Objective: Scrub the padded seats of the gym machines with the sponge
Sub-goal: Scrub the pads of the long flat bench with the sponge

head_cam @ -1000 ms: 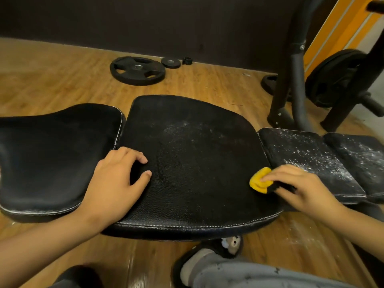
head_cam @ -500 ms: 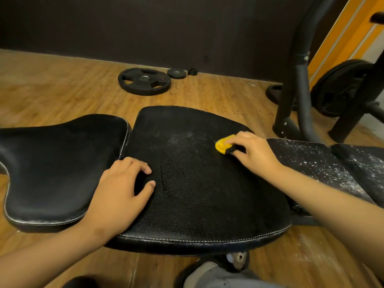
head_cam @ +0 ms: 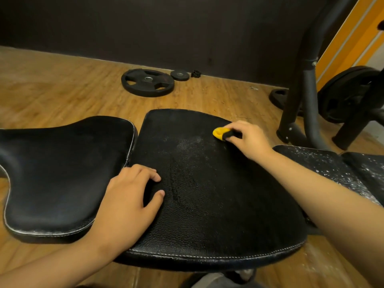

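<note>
Four black pads [head_cam: 62, 173], the rightmost cut off. The right hand [head_cam: 248, 138] pinches one half-hidden yellow sponge [head_cam: 219, 133]; the left hand [head_cam: 128, 196] rests spread on the second pad [head_cam: 207, 194].

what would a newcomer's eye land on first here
The yellow sponge stands out most, pinched in the right hand at the far right corner of the black middle seat pad. The left hand rests on that pad's near left part. White specks cover the narrow pad at the right, and a large weight plate lies flat on the wooden floor behind.
</note>
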The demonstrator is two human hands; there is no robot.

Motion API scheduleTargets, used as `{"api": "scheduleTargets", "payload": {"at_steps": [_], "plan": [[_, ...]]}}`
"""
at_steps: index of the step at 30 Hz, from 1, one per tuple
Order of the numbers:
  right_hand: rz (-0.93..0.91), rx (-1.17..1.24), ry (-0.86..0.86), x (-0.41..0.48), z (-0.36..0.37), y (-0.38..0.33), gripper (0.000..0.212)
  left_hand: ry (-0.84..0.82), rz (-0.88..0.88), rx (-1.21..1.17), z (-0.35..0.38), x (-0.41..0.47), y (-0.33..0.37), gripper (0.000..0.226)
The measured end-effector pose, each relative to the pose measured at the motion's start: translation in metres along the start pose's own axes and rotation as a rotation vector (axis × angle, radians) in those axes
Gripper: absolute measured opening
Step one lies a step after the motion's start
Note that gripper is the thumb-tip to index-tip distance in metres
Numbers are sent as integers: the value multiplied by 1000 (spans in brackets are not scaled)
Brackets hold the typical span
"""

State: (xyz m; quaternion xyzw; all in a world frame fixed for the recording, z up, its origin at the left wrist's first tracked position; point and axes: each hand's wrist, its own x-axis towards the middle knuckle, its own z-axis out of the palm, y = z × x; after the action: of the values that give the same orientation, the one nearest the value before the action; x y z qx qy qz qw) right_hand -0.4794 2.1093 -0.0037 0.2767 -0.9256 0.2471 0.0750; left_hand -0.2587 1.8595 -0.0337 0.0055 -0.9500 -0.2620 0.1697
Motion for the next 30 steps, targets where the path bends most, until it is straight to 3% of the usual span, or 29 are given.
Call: {"api": "scheduleTargets", "payload": {"at_steps": [4, 9, 12, 17, 24, 30], "plan": [[14, -81, -10, 1, 1, -6, 28, -9, 3, 5, 0, 0, 0, 36], [-107, -72, -100, -81, -13, -32, 33, -18, -11, -22, -2, -1, 1, 40], [-128, -92, -119, -112, -17, -40, 36, -12, -44, -60, -4, -2, 2, 29], [-152, -166, -82, -65, -2, -46, 37, 35, -170, -72, -4, -3, 2, 43], [-144, -260, 10, 32, 27, -43, 32, 30, -163, -100, -3, -3, 4, 45], [-194, -187, 2, -30, 19, -62, 34, 32, -185, -141, -2, -2, 3, 44]]}}
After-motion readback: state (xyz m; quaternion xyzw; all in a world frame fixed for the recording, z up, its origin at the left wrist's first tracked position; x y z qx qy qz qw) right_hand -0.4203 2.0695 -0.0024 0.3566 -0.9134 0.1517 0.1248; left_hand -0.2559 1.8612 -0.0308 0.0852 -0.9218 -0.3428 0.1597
